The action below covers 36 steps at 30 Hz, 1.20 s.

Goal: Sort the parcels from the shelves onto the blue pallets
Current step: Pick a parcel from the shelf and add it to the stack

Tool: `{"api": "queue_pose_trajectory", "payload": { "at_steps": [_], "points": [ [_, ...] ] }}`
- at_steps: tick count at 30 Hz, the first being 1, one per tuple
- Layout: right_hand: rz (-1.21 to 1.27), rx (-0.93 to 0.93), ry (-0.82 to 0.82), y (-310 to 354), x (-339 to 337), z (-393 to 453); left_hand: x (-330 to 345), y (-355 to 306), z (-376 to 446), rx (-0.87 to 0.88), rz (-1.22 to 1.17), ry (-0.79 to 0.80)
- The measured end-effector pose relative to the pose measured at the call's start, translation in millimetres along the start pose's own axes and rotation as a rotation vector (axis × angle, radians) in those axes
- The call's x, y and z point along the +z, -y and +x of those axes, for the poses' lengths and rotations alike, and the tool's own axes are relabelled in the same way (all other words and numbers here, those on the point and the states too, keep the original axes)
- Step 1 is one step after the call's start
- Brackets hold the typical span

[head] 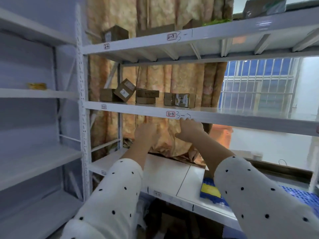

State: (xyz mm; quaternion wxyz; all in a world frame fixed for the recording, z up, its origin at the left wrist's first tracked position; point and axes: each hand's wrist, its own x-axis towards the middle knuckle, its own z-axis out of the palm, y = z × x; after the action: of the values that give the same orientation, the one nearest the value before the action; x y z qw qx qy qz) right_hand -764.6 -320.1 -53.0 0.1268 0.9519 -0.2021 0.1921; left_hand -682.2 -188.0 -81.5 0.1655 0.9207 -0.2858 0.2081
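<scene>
Several brown cardboard parcels stand on the middle white shelf (224,118): a tilted box with a white label (124,90), a flat stack (147,96) and a box with a printed face (179,100). My left hand (145,132) is raised just below that shelf, its fingers loosely curled and holding nothing. My right hand (189,128) reaches up with its fingertips at the shelf's front edge, under the "3-3" label; nothing is in it. A blue pallet (296,194) lies at the lower right, partly hidden by my right sleeve.
More parcels sit on the top shelf (115,33). A second white rack (34,94) stands at the left with a small yellow item (37,86). A patterned curtain (181,78) hangs behind the shelves, a barred window (259,87) at right. A yellow-topped blue piece (209,191) lies on the lower shelf.
</scene>
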Motion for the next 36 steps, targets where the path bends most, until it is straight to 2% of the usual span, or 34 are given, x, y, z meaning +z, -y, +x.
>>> {"api": "queue_pose_trajectory", "payload": {
  "at_steps": [5,12,18,36],
  "points": [
    [0.030,-0.059,0.003,47.5,2.5,35.0,-10.8,48.0,15.4,-0.076,0.066,-0.032],
    [-0.003,-0.086,-0.037,102.0,7.4,89.9,-11.1,116.1,63.9,-0.077,0.115,-0.061],
    [0.018,-0.036,-0.062,136.6,3.0,146.3,-12.9,166.1,124.8,-0.034,0.132,-0.106],
    [-0.069,0.112,-0.108,157.6,28.9,320.9,21.9,231.2,304.6,0.040,-0.048,-0.162]
  ]
}}
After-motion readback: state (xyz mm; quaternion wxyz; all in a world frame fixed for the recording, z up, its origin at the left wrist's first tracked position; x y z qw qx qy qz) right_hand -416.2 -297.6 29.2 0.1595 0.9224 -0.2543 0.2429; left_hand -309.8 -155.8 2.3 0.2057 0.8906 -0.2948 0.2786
